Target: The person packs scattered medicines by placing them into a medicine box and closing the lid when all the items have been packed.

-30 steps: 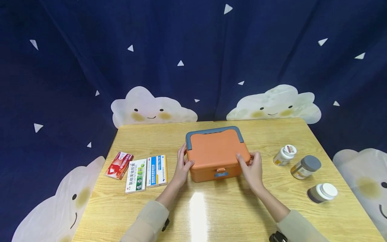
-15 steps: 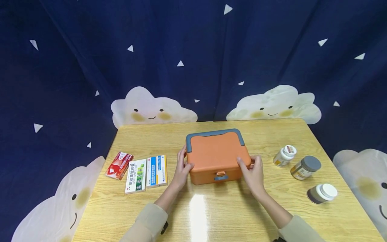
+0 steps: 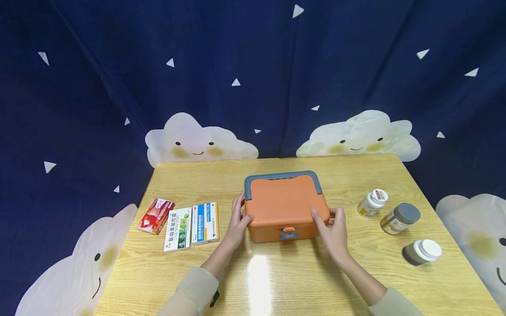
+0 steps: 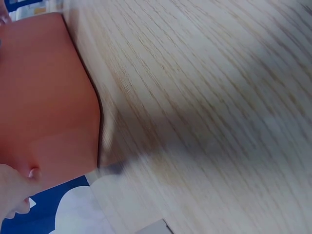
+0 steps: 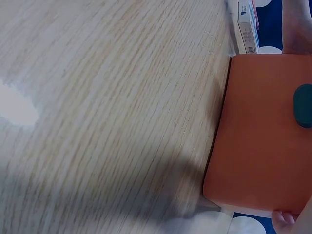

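An orange storage box (image 3: 285, 199) with a blue-grey handle and a front latch stands on the wooden table, its lid down. My left hand (image 3: 237, 221) grips the box's left side, thumb at the front corner of the lid. On the opposite side, my right hand (image 3: 334, 228) holds the box with its thumb on the lid's front right edge. Both hands' far fingers are partly hidden behind the box sides. In the left wrist view the box front (image 4: 44, 97) rests close on the table, and the right wrist view shows the same front (image 5: 258, 131) with its dark latch tab.
Left of the box lie a red medicine box (image 3: 156, 216), a white and green one (image 3: 178, 230) and a blue and white one (image 3: 205, 223). On the right stand a white bottle (image 3: 372, 203), a grey-capped jar (image 3: 400, 218) and a white-capped jar (image 3: 421, 252). A dark curtain (image 3: 253, 52) hangs behind.
The storage box has shifted slightly towards the person, with both hands staying on its sides. The medicine boxes and bottles have not moved.
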`<state>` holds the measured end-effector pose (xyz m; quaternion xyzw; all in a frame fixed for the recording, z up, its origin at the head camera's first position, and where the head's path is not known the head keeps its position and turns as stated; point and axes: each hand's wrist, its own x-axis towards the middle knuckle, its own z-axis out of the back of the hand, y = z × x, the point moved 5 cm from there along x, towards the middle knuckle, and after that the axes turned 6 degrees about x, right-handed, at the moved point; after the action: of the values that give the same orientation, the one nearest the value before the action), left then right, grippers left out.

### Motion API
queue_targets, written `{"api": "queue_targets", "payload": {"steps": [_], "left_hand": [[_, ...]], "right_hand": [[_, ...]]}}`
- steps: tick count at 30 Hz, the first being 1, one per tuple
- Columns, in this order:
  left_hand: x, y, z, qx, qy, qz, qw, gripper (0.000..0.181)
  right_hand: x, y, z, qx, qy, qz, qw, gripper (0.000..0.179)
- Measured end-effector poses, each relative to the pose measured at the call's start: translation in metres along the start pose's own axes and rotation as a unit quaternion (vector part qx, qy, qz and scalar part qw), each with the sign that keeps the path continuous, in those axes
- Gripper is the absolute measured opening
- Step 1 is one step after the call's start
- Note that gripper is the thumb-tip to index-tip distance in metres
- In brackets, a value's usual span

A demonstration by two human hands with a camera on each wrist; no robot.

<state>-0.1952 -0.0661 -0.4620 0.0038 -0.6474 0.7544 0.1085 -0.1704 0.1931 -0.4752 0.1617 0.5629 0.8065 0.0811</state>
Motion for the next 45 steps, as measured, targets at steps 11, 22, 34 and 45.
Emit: {"api": "queue_targets", "payload": {"steps": [11,22,34,45], "left_hand": [[-0.004,0.001,0.0,0.007,0.006,0.0,1.0,0.073],[-0.008,0.0,-0.001,0.006,0.005,-0.005,1.0,0.074],[-0.009,-0.001,-0.002,-0.001,0.001,-0.013,0.9999,0.075],[-0.009,-0.002,0.0,0.026,0.013,-0.019,0.9994,0.073]], "right_hand": [[-0.008,0.0,0.003,-0.013,0.001,-0.005,0.9999,0.04],[-0.013,0.0,0.004,-0.012,-0.006,-0.002,0.9999,0.037],[-0.015,0.002,0.006,-0.018,-0.003,0.006,0.9998,0.039],[-0.007,-0.004,0.013,-0.075,0.078,0.019,0.994,0.047]]}}
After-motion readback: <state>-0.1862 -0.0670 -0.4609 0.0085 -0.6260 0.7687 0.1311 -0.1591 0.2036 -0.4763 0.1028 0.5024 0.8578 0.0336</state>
